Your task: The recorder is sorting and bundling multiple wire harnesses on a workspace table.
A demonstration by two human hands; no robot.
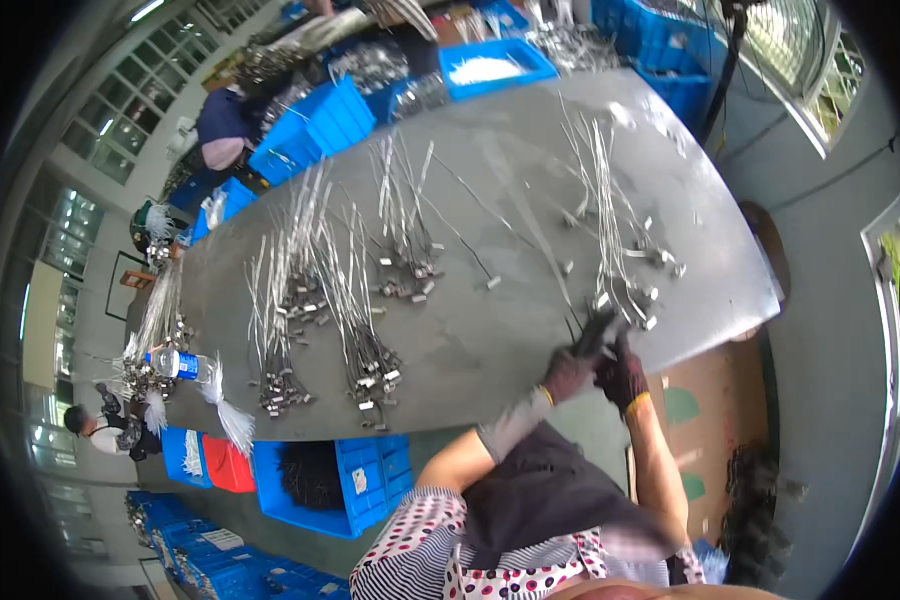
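While both gloved hands meet at the near edge of the worktop (490, 330), the left hand (568, 376) and the right hand (622, 376) are clenched together on the end of a thin dark cable (582, 335) that blurs between them; exactly how each finger sits cannot be told. That cable lies just off the worktop's edge, at the tail of the nearest bundle (610, 230), a loose sheaf of silvery cables with small metal end fittings fanning away from the hands. Judging by the layout, the work looks well under way but not finished: further left, several sorted bundles (355, 300) lie in rows with their fittings gathered at the near end, which suggests batches already handled, while the sheaf by the hands looks looser and only partly worked. A water bottle (175, 364) rests at the far left end beside white ties (232, 420). Under the near edge stand blue bins (375, 480) and a red bin (228, 465). Beyond the far edge, more blue bins (320, 125) hold further stock, so plenty seems left to do, and another person (222, 130) bends there.
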